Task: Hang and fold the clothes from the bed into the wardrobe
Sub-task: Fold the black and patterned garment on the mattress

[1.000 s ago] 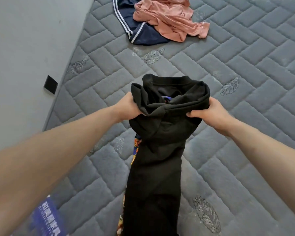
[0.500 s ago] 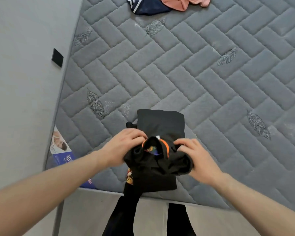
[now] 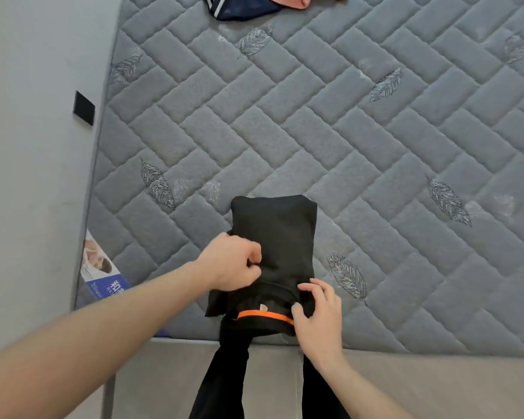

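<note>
A black garment with an orange collar band lies folded into a narrow bundle at the near edge of the grey quilted mattress. My left hand grips the fabric on the bundle's left side, fingers curled into it. On the right, by the orange band, my right hand pinches the cloth between thumb and fingers. At the far edge of the mattress lie a navy garment with white stripes and a pink garment, both cut off by the top of the view.
A grey wall with a small black plate runs along the mattress's left side. A printed label shows at the near left corner. Below the mattress runs the grey bed frame, with my dark trousers against it.
The black garment has come down from the air onto the near edge of the mattress and been folded over. My view has tilted downward, so the far clothes slid toward the top.
</note>
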